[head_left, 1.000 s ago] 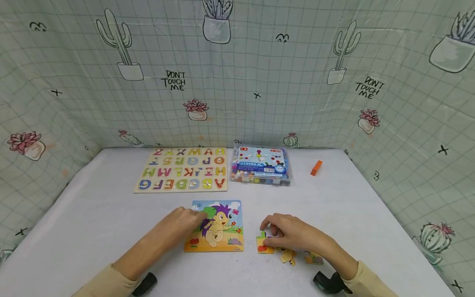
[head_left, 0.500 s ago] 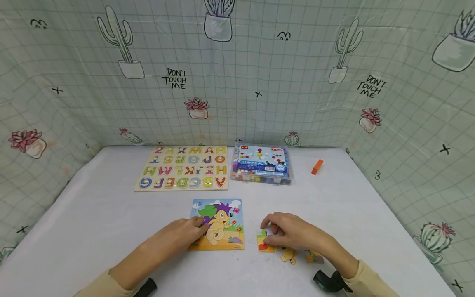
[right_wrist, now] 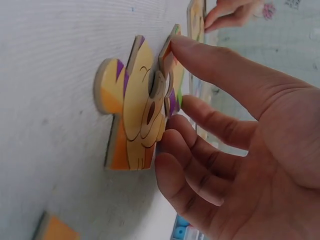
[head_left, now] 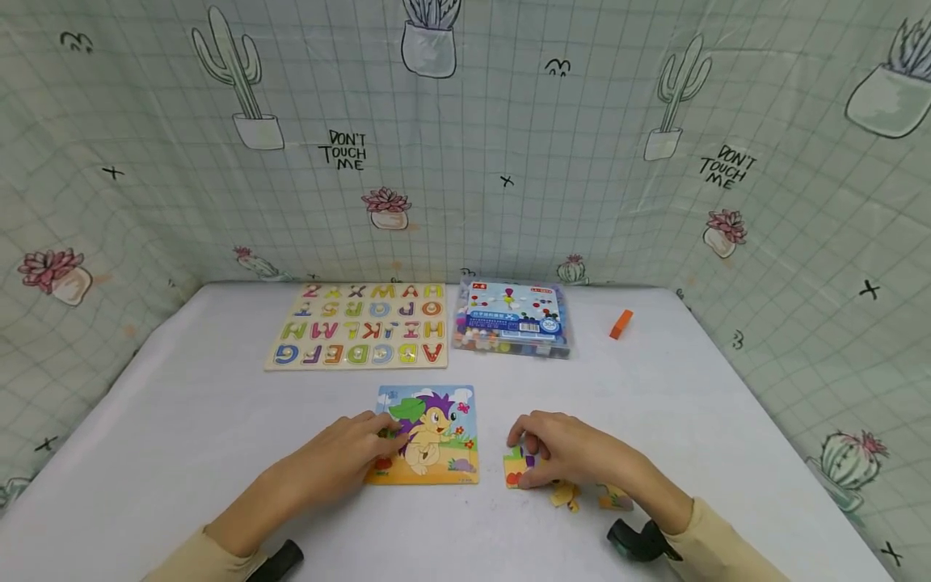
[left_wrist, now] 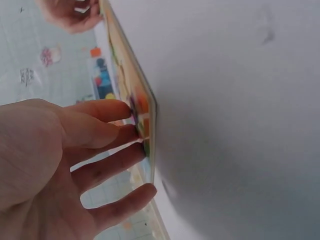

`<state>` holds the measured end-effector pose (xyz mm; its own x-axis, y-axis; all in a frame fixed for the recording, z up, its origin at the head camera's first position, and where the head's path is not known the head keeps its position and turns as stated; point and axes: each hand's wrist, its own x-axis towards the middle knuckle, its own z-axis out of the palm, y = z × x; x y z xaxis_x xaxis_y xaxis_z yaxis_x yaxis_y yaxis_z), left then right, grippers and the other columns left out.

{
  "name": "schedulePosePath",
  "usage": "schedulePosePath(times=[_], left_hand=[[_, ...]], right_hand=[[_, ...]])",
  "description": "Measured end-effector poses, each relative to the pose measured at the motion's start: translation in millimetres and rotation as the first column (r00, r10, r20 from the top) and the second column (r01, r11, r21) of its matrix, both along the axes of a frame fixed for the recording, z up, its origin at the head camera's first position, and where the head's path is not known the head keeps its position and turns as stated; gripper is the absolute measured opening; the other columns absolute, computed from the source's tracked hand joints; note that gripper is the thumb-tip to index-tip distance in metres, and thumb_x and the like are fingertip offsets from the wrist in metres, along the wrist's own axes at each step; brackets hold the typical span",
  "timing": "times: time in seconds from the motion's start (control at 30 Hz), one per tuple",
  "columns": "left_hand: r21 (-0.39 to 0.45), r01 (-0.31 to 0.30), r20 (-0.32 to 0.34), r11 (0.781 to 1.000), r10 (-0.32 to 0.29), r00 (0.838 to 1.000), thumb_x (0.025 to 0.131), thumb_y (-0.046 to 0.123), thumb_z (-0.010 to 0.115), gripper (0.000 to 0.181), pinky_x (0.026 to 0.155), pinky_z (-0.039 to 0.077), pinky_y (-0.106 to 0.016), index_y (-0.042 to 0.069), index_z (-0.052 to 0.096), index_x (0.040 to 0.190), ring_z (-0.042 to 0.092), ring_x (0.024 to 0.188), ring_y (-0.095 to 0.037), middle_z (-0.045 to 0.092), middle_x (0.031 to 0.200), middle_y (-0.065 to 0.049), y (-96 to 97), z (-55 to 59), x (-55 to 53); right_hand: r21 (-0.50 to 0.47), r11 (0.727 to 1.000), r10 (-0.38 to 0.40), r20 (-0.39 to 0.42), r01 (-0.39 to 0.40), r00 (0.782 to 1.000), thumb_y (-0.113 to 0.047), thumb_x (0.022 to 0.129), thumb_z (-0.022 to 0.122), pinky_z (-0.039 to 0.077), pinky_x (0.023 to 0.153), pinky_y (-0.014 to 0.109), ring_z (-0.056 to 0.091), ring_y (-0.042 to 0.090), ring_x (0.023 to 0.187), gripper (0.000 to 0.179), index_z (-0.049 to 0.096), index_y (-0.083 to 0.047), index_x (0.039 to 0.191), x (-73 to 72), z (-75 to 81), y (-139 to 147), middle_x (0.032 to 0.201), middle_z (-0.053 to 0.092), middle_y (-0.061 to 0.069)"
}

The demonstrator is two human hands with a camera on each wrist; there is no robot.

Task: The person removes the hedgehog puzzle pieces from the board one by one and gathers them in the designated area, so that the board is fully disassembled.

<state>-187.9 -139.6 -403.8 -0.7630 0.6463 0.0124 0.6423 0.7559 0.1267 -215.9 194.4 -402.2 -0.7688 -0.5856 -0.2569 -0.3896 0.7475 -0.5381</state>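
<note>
A hedgehog jigsaw puzzle (head_left: 444, 449) lies on the table in the head view. My left hand (head_left: 338, 453) is at its left side, fingertips on the picture; the left wrist view shows these fingers (left_wrist: 107, 167) spread and nearly straight along the board's edge. To the right, my right hand (head_left: 578, 449) pinches a puzzle piece (head_left: 513, 466) with red fruit and green on it, between thumb and index finger. Beneath that palm lies a yellow piece (head_left: 564, 495), whose cartoon face (right_wrist: 145, 105) shows in the right wrist view. Another piece (head_left: 614, 498) lies beside the right wrist, partly hidden.
A wooden alphabet board (head_left: 356, 327) stands at the back left of the white table. Next to it is a clear plastic case (head_left: 512, 319) of colourful parts. An orange block (head_left: 621, 324) lies at the back right. A patterned cloth (head_left: 465, 202) hangs behind.
My left hand has shifted from the puzzle's upper left down its left side, uncovering the green leaf. My right hand stays nearly in place, its thumb moving slightly on the fruit piece.
</note>
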Motion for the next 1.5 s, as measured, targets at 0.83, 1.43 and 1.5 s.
schedulePosePath(times=[0.83,1.43,1.5], left_hand=[[0.219,-0.024,0.231,0.975,-0.028,0.972,0.094,-0.003,0.057,0.03,0.098,0.051,-0.045,0.004,0.07,0.121,0.065,0.117,-0.028,0.071,0.122,-0.009,-12.9,9.8,-24.5],[0.343,-0.008,0.364,0.939,-0.125,0.923,0.1,0.003,0.051,0.04,0.101,0.048,-0.044,-0.004,0.05,0.139,0.063,0.121,-0.024,0.07,0.123,-0.008,-33.4,5.6,-43.3],[0.328,-0.007,0.362,0.945,-0.119,0.925,0.1,0.005,0.051,0.042,0.103,0.047,-0.044,-0.003,0.048,0.141,0.062,0.123,-0.024,0.068,0.126,-0.008,-32.4,6.3,-42.8]], right_hand=[[0.069,0.998,-0.008,0.007,0.008,1.0,-0.027,0.074,0.087,0.041,0.069,0.024,0.048,0.013,0.083,0.032,0.062,-0.018,0.092,-9.6,10.9,-12.1,0.09,0.053,-0.002],[-0.249,0.959,0.12,-0.079,-0.136,0.99,-0.016,0.089,0.072,0.053,0.062,0.017,0.065,0.003,0.068,0.023,0.072,-0.006,0.11,-20.0,1.5,-137.9,0.086,0.075,0.002],[-0.186,0.972,0.113,-0.186,-0.147,0.976,-0.02,0.089,0.072,0.054,0.072,0.02,0.067,0.004,0.081,0.028,0.071,-0.009,0.114,-17.8,1.0,-145.5,0.097,0.075,-0.001]])
